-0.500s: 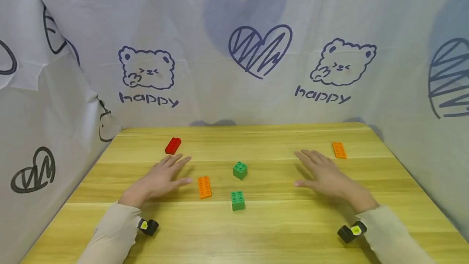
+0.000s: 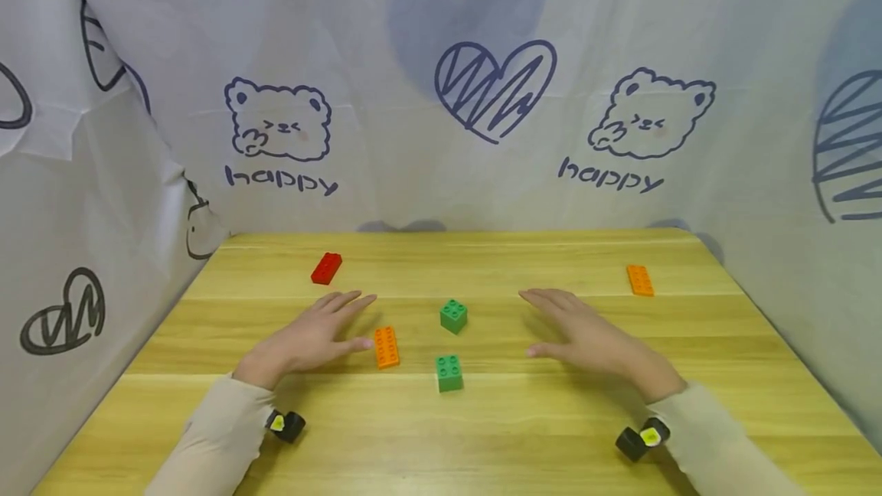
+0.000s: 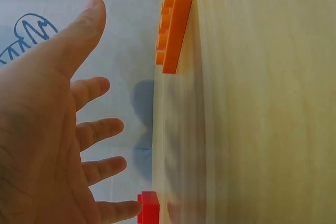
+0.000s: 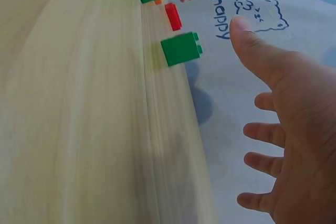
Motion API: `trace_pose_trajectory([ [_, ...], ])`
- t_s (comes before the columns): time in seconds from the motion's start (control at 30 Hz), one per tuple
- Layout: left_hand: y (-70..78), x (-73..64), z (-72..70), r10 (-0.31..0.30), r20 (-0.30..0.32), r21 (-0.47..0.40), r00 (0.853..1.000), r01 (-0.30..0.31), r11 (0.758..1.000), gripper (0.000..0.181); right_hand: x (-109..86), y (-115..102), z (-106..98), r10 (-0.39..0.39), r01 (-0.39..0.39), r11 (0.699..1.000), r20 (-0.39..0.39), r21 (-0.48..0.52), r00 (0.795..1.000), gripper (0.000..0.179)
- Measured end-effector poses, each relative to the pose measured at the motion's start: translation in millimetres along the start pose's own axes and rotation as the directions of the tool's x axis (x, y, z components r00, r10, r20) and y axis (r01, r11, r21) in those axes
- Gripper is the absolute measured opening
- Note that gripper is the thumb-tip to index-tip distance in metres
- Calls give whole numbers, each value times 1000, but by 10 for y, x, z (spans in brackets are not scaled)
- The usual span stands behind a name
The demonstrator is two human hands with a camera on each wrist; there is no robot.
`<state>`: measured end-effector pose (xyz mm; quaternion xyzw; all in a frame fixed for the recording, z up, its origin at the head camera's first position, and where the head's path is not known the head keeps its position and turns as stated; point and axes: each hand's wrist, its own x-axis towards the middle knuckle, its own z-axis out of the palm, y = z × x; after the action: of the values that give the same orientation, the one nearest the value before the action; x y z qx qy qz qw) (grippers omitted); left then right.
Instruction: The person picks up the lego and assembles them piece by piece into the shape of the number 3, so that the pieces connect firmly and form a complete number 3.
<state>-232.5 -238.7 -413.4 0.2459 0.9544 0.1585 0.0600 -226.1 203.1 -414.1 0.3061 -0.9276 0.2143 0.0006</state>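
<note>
Perhaps the left hand (image 2: 310,339), spread and empty, could bump the nearer orange block (image 2: 387,347) beside its thumb if lowered carelessly; the right hand (image 2: 586,334), also spread, holds nothing

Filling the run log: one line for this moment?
left hand: holds nothing, near nearer orange brick; right hand: holds nothing, above table; green bricks: apart, between hands; red brick: beyond left hand

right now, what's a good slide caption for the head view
Left hand and right hand, both empty, flank two green bricks and an orange brick on the table.
</note>
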Motion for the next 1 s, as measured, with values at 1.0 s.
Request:
trace_pose_trajectory([
  [1.0,259,60,132,138,117,-27,984,-135,990,77,267,-540,424,-194,180,974,100,135,976,72],
])
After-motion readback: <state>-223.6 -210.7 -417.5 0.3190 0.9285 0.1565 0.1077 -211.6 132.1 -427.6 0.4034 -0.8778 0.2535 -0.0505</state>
